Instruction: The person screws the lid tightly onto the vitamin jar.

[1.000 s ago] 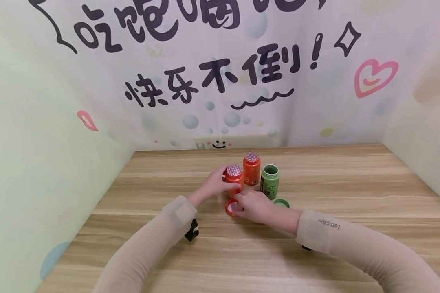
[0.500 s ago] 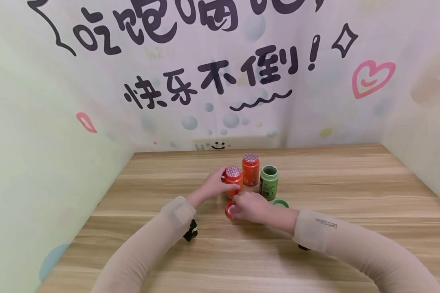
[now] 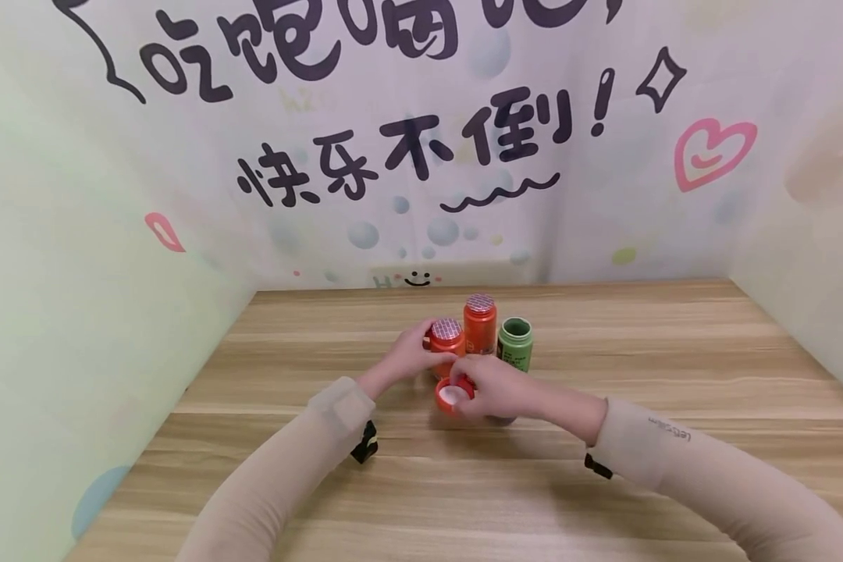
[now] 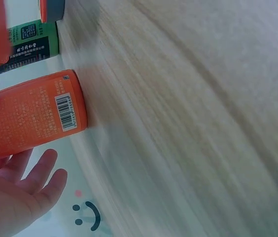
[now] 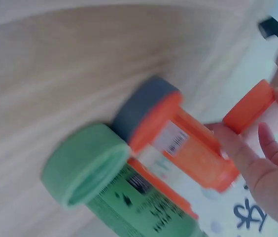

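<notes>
My left hand (image 3: 410, 355) grips an orange bottle (image 3: 444, 347), its mouth covered by a patterned seal. In the left wrist view that bottle (image 4: 35, 116) shows a barcode, with thumb and fingers on opposite sides. Just in front of it, my right hand (image 3: 495, 388) pinches an orange cap (image 3: 455, 396) by its rim, its white inside tilted toward the head camera. The right wrist view has this cap (image 5: 250, 106) held off the table. Close behind stand a second sealed orange bottle (image 3: 480, 324) and an uncapped green bottle (image 3: 515, 342), partly hidden by the right hand.
A green cap (image 5: 77, 165) and a dark grey and orange cap (image 5: 146, 111) sit near the bottles; the right hand mostly covers them in the head view. The wood-grain table (image 3: 309, 328) meets a printed curtain (image 3: 351, 242) at the back.
My right hand has taken hold of the orange cap from the table and raised it, tilting it. The right forearm has shifted right and covers the green cap. The left hand stays put.
</notes>
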`<state>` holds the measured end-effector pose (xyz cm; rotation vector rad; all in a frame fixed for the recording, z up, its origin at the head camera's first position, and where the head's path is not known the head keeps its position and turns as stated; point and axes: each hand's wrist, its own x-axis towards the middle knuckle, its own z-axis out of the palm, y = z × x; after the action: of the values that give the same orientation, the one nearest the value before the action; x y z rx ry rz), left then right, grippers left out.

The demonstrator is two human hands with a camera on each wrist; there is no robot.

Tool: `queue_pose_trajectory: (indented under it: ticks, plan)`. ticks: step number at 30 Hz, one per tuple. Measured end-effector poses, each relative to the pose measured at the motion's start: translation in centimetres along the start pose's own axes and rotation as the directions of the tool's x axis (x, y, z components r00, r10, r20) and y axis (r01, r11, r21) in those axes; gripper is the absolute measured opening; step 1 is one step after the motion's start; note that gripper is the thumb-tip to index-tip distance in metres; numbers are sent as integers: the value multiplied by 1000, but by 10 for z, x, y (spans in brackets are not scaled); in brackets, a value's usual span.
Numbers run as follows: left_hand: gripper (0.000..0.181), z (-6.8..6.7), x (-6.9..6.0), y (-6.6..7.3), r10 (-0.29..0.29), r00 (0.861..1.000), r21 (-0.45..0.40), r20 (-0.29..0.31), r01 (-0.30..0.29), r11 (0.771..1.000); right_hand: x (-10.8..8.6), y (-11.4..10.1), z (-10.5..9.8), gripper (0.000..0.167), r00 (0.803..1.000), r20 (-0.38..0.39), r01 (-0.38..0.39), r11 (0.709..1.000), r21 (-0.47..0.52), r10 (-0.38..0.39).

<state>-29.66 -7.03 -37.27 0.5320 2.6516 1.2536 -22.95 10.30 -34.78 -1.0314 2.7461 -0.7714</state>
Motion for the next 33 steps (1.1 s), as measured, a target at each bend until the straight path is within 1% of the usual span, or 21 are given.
queue_pose_trajectory:
  ticks: [2, 5, 7, 9, 11, 13, 15, 18, 19, 24, 26, 28, 29, 30, 33]
  plan:
    - [62, -1, 0, -1, 11, 1000, 5, -6, -11, 1000, -1, -1, -8, 24, 1000, -18, 11, 999, 33, -11]
    - [59, -1, 0, -2, 17, 1000, 1, -7, -17, 1000, -1, -3, -18, 31, 998, -63, 23, 995, 94, -17]
    - [58, -1, 0, -3, 13, 1000, -10, -5, -13, 1000, -2, -5, -24, 36, 996, -89, 15, 990, 142, -3]
    - [59, -1, 0, -3, 0, 1000, -26, -1, 0, 1000, -3, -6, -28, 40, 994, -103, 1, 976, 217, 22]
    - [60, -1, 0, -3, -13, 1000, -34, 1, 13, 999, -3, -8, -31, 45, 993, -108, -20, 957, 290, 53]
    - [60, 0, 0, -2, -12, 1000, -39, 1, 12, 999, -4, -9, -33, 52, 991, -103, -38, 933, 358, 79]
    - [60, 0, 0, -2, -7, 1000, -40, 0, 7, 999, -5, -10, -35, 57, 991, -96, -51, 914, 402, 98]
    - [58, 0, -1, -2, 4, 1000, -43, -4, -4, 999, -6, -12, -37, 61, 988, -98, -63, 900, 432, 117]
    - [57, 0, -1, -1, -1, 1000, -44, -2, 1, 999, -6, -12, -37, 60, 987, -103, -63, 896, 440, 120]
    - [55, -1, -2, -1, 0, 1000, -21, 6, 0, 1000, -6, -12, -40, 56, 982, -148, -39, 893, 449, 118]
    - [55, -1, -2, -1, 2, 1000, -6, 7, -2, 1000, -7, -11, -42, 54, 980, -161, -28, 886, 463, 115]
    - [56, -1, -2, -1, 0, 1000, 0, 8, 0, 1000, -7, -8, -42, 52, 978, -168, -22, 867, 498, 121]
    - [57, -1, -2, -1, 0, 1000, 2, 7, 0, 1000, -7, -7, -43, 52, 978, -164, -21, 850, 526, 126]
    - [59, -1, -2, -1, -3, 1000, -1, 7, 3, 1000, -7, -5, -43, 51, 978, -161, -24, 833, 553, 135]
    - [62, -1, -2, -1, -6, 1000, -13, 10, 6, 1000, -7, -1, -43, 53, 975, -151, -29, 764, 644, 164]
